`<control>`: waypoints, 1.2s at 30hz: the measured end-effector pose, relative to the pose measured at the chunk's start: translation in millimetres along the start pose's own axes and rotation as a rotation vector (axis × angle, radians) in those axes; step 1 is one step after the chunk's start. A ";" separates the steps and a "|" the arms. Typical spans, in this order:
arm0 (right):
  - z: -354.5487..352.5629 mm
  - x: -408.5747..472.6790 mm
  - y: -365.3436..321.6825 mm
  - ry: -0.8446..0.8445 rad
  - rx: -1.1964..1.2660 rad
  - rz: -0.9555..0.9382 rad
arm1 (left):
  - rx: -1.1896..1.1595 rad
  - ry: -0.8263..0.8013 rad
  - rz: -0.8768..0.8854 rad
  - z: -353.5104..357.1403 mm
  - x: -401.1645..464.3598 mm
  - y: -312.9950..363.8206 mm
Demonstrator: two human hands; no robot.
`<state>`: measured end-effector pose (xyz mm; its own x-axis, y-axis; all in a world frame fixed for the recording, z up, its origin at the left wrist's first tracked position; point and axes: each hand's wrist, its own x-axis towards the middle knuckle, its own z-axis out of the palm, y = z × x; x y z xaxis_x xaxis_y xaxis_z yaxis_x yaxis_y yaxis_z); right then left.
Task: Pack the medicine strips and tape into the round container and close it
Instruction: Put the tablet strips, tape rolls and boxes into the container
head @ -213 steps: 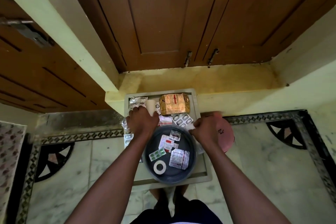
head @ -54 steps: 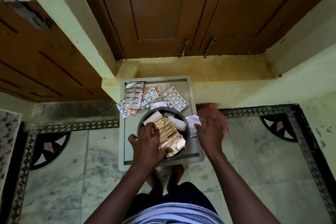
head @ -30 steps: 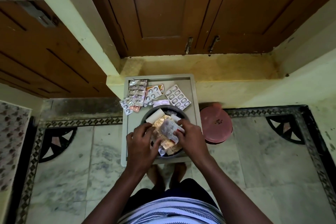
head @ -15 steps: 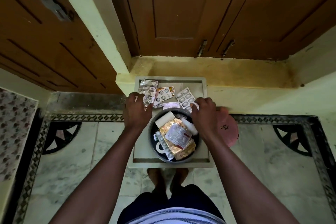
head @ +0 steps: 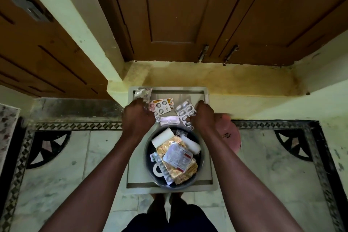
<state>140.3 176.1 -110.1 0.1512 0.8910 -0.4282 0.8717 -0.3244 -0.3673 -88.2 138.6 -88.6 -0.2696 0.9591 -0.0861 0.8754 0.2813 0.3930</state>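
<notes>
The dark round container (head: 148, 153) stands open on the near half of a grey tray (head: 206, 94). Inside lie a gold strip pack (head: 166, 147), white blister strips, a white tape roll (head: 156, 170) and a gauze roll (head: 190, 145). Beyond it my left hand (head: 138, 117) curls over silver foil strips (head: 144, 92) at the tray's far left. My right hand (head: 204, 117) pinches the near edge of a white blister strip (head: 185, 110). Between my hands lie an orange-and-pink strip (head: 162, 106) and a small white strip (head: 169, 120).
A pink round lid (head: 231, 137) lies on the floor right of the tray, partly behind my right forearm. A yellow step and brown wooden doors (head: 178, 15) rise just past the tray. My feet (head: 165, 199) show under its near edge.
Both hands have moved from the container's rim farther up the tray. The left one has closed on the silver foil strips and the right one on the white blister strip.
</notes>
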 end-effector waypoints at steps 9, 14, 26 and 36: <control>-5.9 -5.2 -7.2 0.032 0.108 0.006 | 0.193 0.052 0.053 -13.0 -2.8 2.1; -34.4 -38.3 -15.3 0.148 0.346 -0.070 | -0.049 0.215 0.145 -43.4 -12.8 13.0; -24.6 -165.0 30.4 0.142 0.592 -0.109 | -0.601 -0.073 -0.170 -22.8 -186.0 17.2; 6.7 -170.6 39.0 0.185 -0.073 -0.366 | 0.001 -0.081 0.109 -14.9 -197.8 22.0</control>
<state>145.4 9.3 -56.9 -0.0993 0.9875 -0.1225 0.9132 0.0415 -0.4054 -21.5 -45.3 -49.3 -0.1398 0.9833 -0.1163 0.8983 0.1753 0.4029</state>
